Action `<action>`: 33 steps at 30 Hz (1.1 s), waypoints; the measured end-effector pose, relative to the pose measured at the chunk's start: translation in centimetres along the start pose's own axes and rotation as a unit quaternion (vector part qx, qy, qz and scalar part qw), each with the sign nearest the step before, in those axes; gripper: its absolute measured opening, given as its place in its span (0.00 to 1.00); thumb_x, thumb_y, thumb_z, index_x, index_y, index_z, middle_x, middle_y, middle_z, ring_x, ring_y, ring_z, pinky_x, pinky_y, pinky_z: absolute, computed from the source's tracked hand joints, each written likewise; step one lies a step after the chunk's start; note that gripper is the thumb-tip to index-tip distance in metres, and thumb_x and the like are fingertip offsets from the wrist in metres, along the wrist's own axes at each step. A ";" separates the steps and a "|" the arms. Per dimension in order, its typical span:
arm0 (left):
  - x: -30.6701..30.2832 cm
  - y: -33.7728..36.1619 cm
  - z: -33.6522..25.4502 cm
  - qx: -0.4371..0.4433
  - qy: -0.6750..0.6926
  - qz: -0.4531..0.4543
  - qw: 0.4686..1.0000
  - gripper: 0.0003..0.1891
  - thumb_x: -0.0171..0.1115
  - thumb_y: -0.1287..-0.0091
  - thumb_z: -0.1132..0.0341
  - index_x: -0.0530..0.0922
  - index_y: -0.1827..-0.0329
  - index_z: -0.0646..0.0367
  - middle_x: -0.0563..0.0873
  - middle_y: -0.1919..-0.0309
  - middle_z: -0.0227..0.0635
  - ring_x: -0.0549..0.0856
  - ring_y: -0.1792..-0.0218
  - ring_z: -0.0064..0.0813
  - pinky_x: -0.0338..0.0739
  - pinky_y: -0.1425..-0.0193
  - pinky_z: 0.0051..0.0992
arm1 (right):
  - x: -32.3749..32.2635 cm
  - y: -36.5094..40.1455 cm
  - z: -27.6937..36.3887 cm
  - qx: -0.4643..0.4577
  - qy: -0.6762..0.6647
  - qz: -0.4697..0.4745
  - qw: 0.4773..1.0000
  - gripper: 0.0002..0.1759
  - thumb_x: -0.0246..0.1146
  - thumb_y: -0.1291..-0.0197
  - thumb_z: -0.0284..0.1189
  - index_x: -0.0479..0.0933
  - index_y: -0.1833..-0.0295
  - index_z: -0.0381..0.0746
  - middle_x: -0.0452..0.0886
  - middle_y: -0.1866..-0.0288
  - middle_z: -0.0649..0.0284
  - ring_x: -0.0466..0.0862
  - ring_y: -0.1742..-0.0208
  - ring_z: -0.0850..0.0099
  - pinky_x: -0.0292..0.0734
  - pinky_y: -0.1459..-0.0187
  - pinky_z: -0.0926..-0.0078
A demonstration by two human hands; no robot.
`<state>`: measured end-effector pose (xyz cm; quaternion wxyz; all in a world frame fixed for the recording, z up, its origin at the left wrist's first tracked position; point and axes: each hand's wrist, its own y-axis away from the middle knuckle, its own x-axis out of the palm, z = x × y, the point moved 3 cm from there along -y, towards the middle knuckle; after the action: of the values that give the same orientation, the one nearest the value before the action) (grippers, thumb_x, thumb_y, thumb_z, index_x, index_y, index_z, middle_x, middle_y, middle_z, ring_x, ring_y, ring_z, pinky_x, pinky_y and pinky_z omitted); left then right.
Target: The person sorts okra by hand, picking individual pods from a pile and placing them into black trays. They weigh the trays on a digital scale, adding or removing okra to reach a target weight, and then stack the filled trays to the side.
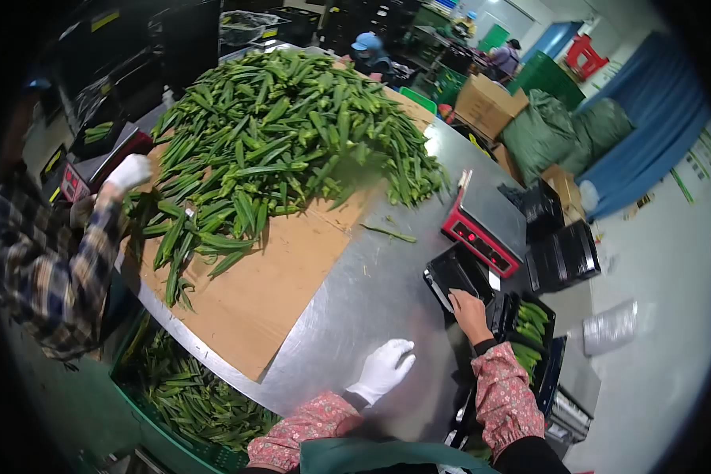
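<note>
My left hand [383,370], in a white glove, hovers over or rests on the bare metal table [336,316]; its fingers are loosely stretched, with nothing in them. At the right side of the table, my bare right hand [470,316] has its fingers closed at the near edge of a black tray [460,272]. Nothing shows inside that tray. Just beyond it stands a red digital scale [482,246] with a bare grey plate. A large pile of okra [276,134] covers the far part of the table, partly on a flat cardboard sheet [292,276].
Black trays of okra [532,324] stand at my right. A green crate [174,442] full of okra sits below the table's left edge. Across on the left, a person in a plaid sleeve [95,261] has a gloved hand near another scale [75,183]. Green sacks [539,134] and a carton [486,107] stand behind.
</note>
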<state>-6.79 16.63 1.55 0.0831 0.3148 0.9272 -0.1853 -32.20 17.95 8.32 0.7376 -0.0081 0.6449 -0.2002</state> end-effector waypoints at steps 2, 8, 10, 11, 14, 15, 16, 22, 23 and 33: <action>0.2 -0.2 0.0 -0.022 -0.026 0.034 0.999 0.14 0.65 0.34 0.61 0.83 0.48 0.56 0.86 0.51 0.41 0.85 0.49 0.40 0.80 0.44 0.36 | -0.1 -0.4 -0.7 -0.006 -0.032 0.002 0.999 0.10 0.62 0.34 0.31 0.83 0.55 0.35 0.86 0.58 0.51 0.86 0.57 0.51 0.80 0.55 0.60; 0.0 -0.3 -0.4 0.005 -0.028 -0.002 1.000 0.13 0.66 0.34 0.61 0.83 0.52 0.56 0.86 0.54 0.37 0.86 0.53 0.39 0.81 0.50 0.35 | -0.5 -0.4 -2.3 0.015 -0.067 0.058 0.996 0.08 0.61 0.34 0.30 0.82 0.59 0.38 0.84 0.66 0.48 0.85 0.62 0.47 0.79 0.60 0.55; -0.2 -0.5 -0.7 0.004 -0.038 0.002 0.999 0.12 0.66 0.34 0.62 0.83 0.52 0.56 0.86 0.54 0.37 0.86 0.54 0.39 0.81 0.50 0.35 | -0.7 -0.5 -2.8 0.019 -0.052 0.072 0.996 0.08 0.61 0.34 0.31 0.81 0.59 0.38 0.84 0.66 0.47 0.85 0.62 0.47 0.79 0.60 0.54; -0.3 -0.5 -0.8 0.004 -0.042 0.002 0.999 0.11 0.65 0.34 0.62 0.83 0.53 0.56 0.87 0.54 0.36 0.86 0.54 0.38 0.82 0.50 0.35 | -0.6 -0.6 -3.2 0.019 -0.033 0.072 0.997 0.08 0.61 0.34 0.31 0.80 0.59 0.37 0.84 0.66 0.47 0.85 0.62 0.47 0.79 0.60 0.54; 0.1 -0.1 -0.3 -0.013 -0.018 0.005 1.000 0.11 0.64 0.34 0.63 0.83 0.51 0.55 0.86 0.53 0.37 0.86 0.51 0.39 0.81 0.47 0.35 | -1.3 -0.4 -2.6 0.049 0.027 0.026 0.998 0.08 0.60 0.35 0.30 0.78 0.57 0.37 0.85 0.66 0.48 0.85 0.62 0.47 0.79 0.59 0.53; 0.2 -0.1 -0.2 -0.013 -0.021 0.005 1.000 0.11 0.63 0.33 0.64 0.83 0.51 0.55 0.86 0.53 0.36 0.86 0.52 0.39 0.81 0.47 0.35 | -1.6 -0.4 -2.2 0.062 0.046 0.002 0.997 0.08 0.60 0.35 0.30 0.77 0.56 0.37 0.85 0.66 0.49 0.85 0.62 0.47 0.79 0.59 0.53; 0.2 -0.1 -0.2 -0.012 -0.023 0.005 1.000 0.10 0.63 0.33 0.64 0.83 0.51 0.55 0.86 0.53 0.36 0.86 0.52 0.38 0.81 0.47 0.35 | -1.6 -0.1 -2.3 0.073 0.053 -0.004 0.996 0.09 0.61 0.36 0.29 0.75 0.54 0.37 0.84 0.62 0.51 0.85 0.60 0.49 0.79 0.58 0.54; 0.6 0.2 0.6 -0.019 -0.002 0.017 1.000 0.11 0.62 0.33 0.66 0.83 0.49 0.54 0.86 0.54 0.36 0.86 0.53 0.38 0.81 0.48 0.33 | -3.7 0.8 -1.5 0.078 0.076 -0.127 0.986 0.10 0.62 0.36 0.28 0.75 0.52 0.36 0.81 0.55 0.51 0.83 0.54 0.50 0.78 0.54 0.58; 0.6 0.2 0.8 -0.026 0.011 0.021 0.999 0.11 0.62 0.33 0.67 0.83 0.48 0.53 0.86 0.54 0.36 0.86 0.53 0.37 0.81 0.48 0.33 | -4.7 0.7 -1.1 0.083 0.071 -0.166 0.980 0.09 0.63 0.36 0.27 0.76 0.52 0.36 0.81 0.56 0.52 0.83 0.54 0.50 0.78 0.54 0.58; -8.5 -2.5 -4.8 0.058 -0.070 -0.247 0.965 0.30 0.69 0.41 0.70 0.74 0.33 0.61 0.79 0.43 0.44 0.77 0.41 0.47 0.69 0.34 0.41 | -1.4 4.1 14.4 -0.213 -0.079 0.062 0.972 0.12 0.67 0.48 0.24 0.77 0.57 0.37 0.77 0.66 0.59 0.80 0.64 0.60 0.75 0.62 0.65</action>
<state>-1.84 11.95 8.97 0.0806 0.0669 0.9556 -0.2755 -17.38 18.55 10.98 0.7786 -0.1411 0.6114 -0.0110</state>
